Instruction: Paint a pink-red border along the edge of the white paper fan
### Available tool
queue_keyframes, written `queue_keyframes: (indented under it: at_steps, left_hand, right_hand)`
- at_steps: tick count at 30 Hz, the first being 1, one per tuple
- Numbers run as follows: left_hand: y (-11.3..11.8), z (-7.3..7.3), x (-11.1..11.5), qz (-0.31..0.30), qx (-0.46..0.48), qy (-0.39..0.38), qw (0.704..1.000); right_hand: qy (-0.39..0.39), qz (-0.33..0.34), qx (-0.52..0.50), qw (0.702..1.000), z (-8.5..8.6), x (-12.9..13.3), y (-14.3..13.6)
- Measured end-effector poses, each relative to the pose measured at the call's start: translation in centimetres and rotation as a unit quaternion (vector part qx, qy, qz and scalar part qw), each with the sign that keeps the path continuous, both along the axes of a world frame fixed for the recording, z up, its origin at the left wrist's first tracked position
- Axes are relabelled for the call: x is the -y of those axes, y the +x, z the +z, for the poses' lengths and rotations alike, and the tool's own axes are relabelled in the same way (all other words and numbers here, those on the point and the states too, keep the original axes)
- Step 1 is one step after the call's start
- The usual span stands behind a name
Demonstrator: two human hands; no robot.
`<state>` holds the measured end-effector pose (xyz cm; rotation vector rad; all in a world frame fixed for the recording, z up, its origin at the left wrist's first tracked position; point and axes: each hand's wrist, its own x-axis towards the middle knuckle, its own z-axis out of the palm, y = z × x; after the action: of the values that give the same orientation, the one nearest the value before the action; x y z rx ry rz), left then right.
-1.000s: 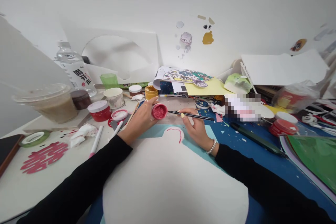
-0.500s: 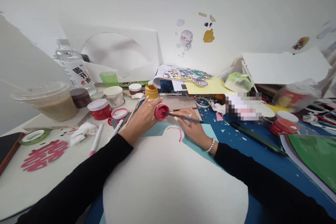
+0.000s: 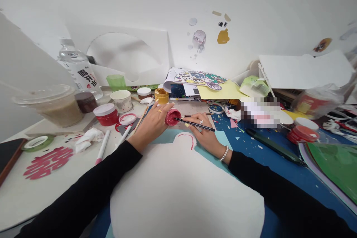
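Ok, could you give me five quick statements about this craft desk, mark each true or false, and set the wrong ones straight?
1. The left hand holds an open jar of red paint. True.
2. The right hand is empty. False: it grips a thin black paintbrush, whose tip is at the jar's mouth.
3. A curved red line shows on the rounded tab at the far end of the large white cutout. True.
4. The red double-happiness cutout lies on the person's right. False: it lies on the left, near the green tape roll.
5. There is a beaded bracelet on the right wrist. True.
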<state>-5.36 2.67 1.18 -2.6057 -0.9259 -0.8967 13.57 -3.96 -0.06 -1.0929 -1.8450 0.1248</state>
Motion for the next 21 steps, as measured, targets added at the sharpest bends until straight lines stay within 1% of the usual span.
queue_keyframes:
  at_steps: [5,12,21]
  left_hand:
    - [0.09,0.03,0.08,0.002,-0.009,0.003,1.0]
    - [0.01,0.0,0.07,-0.011,0.006,0.014,1.0]
    - [-0.1,-0.09,-0.12,0.009,-0.011,0.006,1.0]
  right_hand:
    - [0.0,0.002,-0.005,1.0,-0.08,-0.04,0.03]
    - [0.0,0.0,-0.006,1.0,0.07,-0.1,0.0]
    - [0.006,0.004,0.004,1.0,0.02,-0.05,-0.01]
